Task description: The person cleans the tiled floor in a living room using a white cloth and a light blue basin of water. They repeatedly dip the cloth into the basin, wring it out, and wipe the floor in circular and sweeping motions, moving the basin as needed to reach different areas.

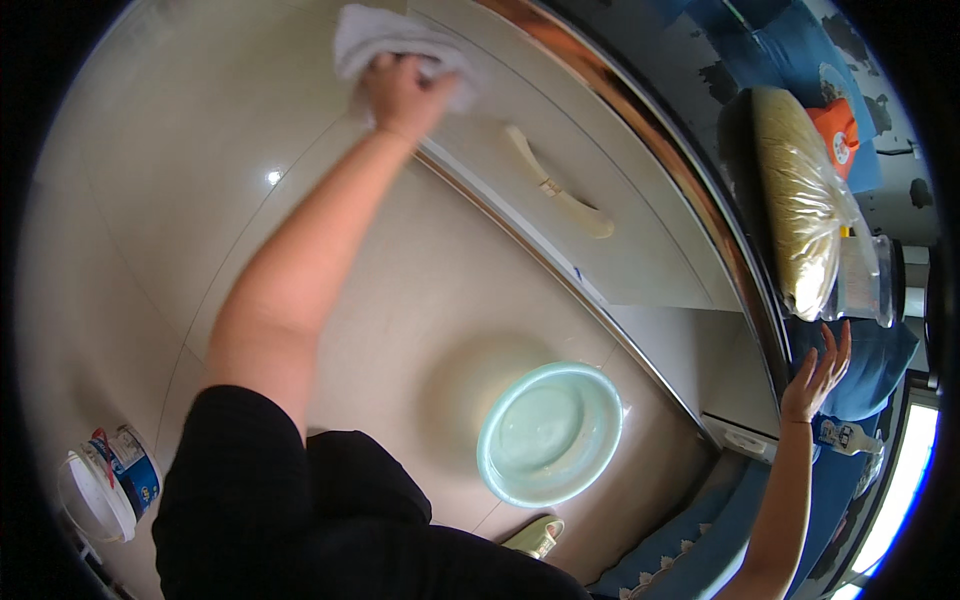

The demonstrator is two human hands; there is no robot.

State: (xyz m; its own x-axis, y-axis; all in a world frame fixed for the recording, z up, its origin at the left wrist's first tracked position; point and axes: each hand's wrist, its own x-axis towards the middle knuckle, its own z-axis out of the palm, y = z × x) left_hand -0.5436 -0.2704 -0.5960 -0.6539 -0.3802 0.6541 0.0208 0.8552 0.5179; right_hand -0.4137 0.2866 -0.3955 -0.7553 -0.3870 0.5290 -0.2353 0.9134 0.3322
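At the top, my left hand (408, 95) is closed on a crumpled white cloth (375, 35), beside the end of a pale drawer front (540, 130). Part of the cloth is hidden under my fingers. A curved cream handle (558, 185) is fixed on that drawer front. On the right, my right hand (815, 378) rests at the edge of the dark tabletop with its fingers spread and nothing in them. Close to those fingers lie a blue cloth (875, 370) and a clear plastic bag of yellowish grain (790, 190).
A pale green basin (550, 435) sits on the tiled floor (380, 330). At the lower left stands a white bucket (110, 485). An orange container (835, 135), a clear jar (865, 280) and a white bottle (848, 436) are on the tabletop. A green slipper (537, 537) shows below.
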